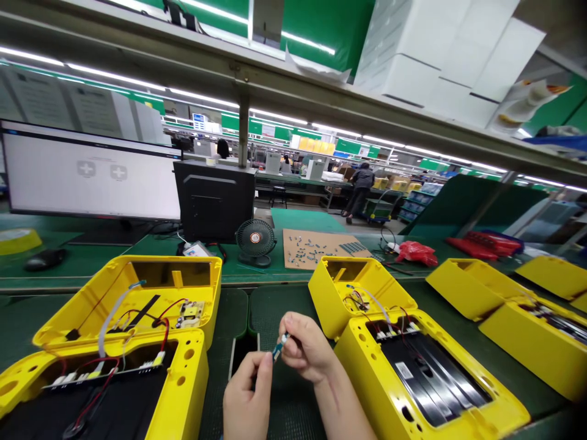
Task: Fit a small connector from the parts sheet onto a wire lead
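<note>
Between my two hands is a small blue-green circuit board [277, 350] with a white part at its upper end. My left hand [249, 391] pinches its lower end between thumb and index finger. The fingers of my right hand [305, 347] are closed on the upper end, partly hiding it. To the left lies an opened yellow case [195, 379] with wires, a ribbon cable and a board inside. Another opened yellow case [351, 348] lies to the right, showing a black inner panel [431, 366] and wiring.
Beyond my hands, a cardboard sheet [293, 260] carries several small boards. A small fan [255, 238], a black computer case [215, 198] and a monitor [92, 177] stand behind. More yellow cases [532, 342] line the right. A shelf beam [293, 85] crosses overhead.
</note>
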A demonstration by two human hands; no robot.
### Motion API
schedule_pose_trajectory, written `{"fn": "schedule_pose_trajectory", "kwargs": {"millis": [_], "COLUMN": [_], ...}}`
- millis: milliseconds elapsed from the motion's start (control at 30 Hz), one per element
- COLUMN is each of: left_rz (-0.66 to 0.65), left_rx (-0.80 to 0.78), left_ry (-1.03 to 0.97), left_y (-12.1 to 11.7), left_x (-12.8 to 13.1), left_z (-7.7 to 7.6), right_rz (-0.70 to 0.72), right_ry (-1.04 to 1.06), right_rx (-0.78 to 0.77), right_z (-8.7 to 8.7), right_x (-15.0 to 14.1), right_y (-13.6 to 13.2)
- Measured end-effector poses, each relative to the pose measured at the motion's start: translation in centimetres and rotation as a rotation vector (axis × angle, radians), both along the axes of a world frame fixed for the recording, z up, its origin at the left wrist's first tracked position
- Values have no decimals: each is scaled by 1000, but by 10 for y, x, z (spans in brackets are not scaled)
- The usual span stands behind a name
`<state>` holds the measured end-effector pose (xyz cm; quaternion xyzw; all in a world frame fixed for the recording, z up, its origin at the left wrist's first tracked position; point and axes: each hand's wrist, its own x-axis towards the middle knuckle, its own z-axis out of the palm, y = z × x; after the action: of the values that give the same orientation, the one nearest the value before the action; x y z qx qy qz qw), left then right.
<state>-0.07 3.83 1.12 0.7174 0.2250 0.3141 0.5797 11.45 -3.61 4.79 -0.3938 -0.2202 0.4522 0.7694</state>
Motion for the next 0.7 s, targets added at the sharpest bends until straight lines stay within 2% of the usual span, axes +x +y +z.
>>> {"fn": "schedule_pose_trajectory", "kwargs": {"millis": [133, 267, 367, 567, 700], "left_rz": [13, 52, 64, 121, 143], "left_rx": [-28, -88, -120, -141, -132], "left_ry": [7, 75, 69, 77, 118], "left_y": [-1, -1, 1, 2, 2], "left_x": [-1, -1, 0, 3, 3], "left_z": [0, 0, -2, -4, -1], "right_rz": [-10, -175, -237, -117, -59], "right_ry": [68, 158, 182, 120, -28], "right_rx": [49, 104, 75, 13, -63], "right_z": [3, 3, 0, -2, -2], "right_x": [1, 8, 11, 3, -1], "right_y": [0, -1, 2, 10, 8]}}
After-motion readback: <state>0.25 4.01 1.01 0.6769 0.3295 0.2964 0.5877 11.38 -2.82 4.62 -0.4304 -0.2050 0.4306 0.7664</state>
